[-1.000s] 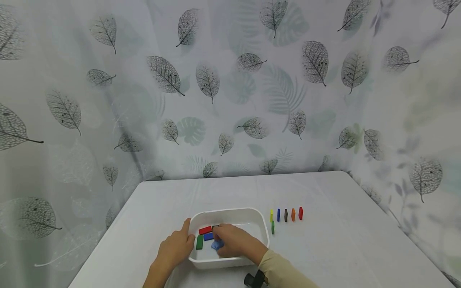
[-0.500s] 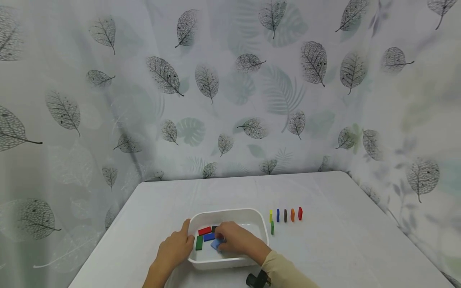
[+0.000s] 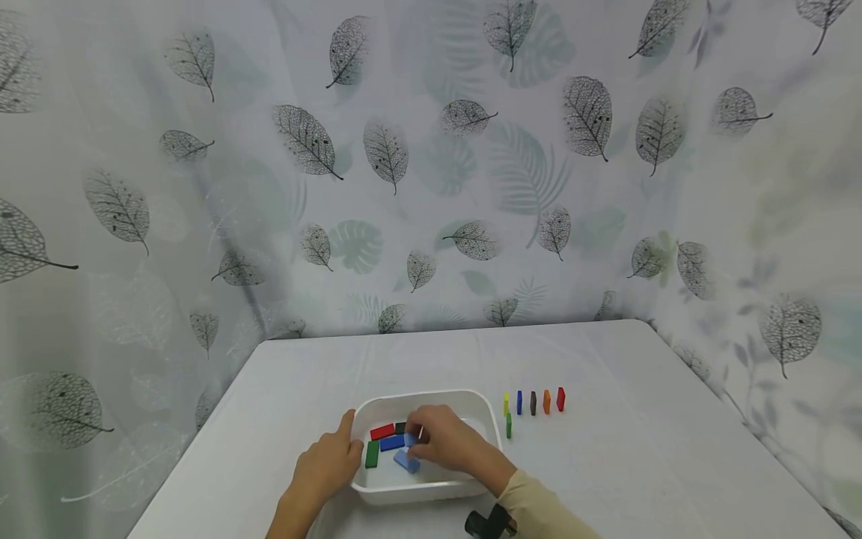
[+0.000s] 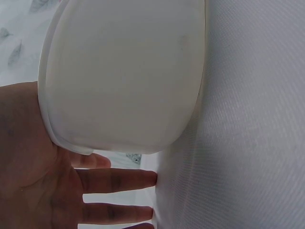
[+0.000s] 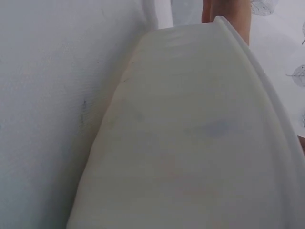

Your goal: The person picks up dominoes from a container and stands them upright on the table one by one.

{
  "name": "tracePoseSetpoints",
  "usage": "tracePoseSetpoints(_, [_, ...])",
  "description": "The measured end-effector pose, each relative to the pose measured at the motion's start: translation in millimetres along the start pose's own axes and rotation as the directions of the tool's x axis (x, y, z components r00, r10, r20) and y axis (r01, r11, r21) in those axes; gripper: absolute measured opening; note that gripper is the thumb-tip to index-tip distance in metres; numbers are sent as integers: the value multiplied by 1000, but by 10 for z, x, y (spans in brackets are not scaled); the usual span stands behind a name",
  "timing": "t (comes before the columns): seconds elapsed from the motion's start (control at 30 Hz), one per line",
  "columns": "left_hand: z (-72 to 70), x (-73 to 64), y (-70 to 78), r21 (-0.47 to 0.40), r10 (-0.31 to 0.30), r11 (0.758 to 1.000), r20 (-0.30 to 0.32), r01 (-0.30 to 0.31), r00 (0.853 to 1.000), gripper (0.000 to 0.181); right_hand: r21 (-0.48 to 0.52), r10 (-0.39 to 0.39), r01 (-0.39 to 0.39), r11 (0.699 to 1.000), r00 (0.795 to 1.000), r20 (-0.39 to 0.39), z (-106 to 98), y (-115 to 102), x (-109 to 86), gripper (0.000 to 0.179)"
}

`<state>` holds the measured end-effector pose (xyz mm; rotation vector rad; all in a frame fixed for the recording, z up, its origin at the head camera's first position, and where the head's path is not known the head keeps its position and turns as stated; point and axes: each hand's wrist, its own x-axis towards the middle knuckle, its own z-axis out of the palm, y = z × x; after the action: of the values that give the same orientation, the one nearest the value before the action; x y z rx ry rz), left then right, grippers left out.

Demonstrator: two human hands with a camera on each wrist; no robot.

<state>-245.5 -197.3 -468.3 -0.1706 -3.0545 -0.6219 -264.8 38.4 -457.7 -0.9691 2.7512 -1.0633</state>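
Right hand slightly shifted over white tray, pinching light-blue block; left hand, fingers spread

Tray showing white, blocks inside it showing red, black, green, two blues, tiles right of it showing yellow, blue, orange, red, green, curtain behind it bearing black and pale-green leaves

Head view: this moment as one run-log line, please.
left hand: touching white tray, left side | right hand: pinching light-blue block inside tray | lying in tray: second light-blue block | right of tray: six upright blocks
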Motion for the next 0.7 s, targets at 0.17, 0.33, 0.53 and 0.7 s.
tracePoseSetpoints(0.17, [-6,8,3,-12,-2,1000,-1,2,1000,58,23,2,-1,1000,1000,-21,-30,-5,-5,20])
tracePoseSetpoints(0.33, [-4,14,1,-17,-5,1000,6,6,1000,59,46,20,-18,999,999,-38,-51,-1,-17,20])
tracePoseSetpoints(0.53, [4,12,2,-25,-12,1000,14,13,1000,60,71,30,-25,997,997,-71,-96,-3,-70,21])
tracePoseSetpoints(0.7, [-5,7,14,-28,-24,999,30,25,999,61,78,10,-1,997,994,-106,-141,-1,-107,20])
